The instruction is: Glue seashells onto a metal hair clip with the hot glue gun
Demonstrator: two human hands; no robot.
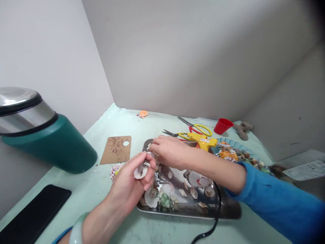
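My left hand (138,178) is closed around a white seashell (140,172), held over the left side of a metal tray (175,214). A small silvery piece shows at the shell's upper edge; I cannot make out its kind. Right beside it, my right hand (166,149) reaches over the tray with its fingers curled together and bent down among the shells. What its fingertips hold, if anything, is hidden. Loose shells lie in the tray, among them a spotted shell (193,193) and a green shell cluster (165,200).
A yellow glue gun (203,141) rests at the tray's far edge, and a black cord (218,206) crosses the tray. Behind are scissors (203,130) and a red cup (223,125). A green bottle (58,142), a phone (35,213) and brown cardboard (115,150) lie left.
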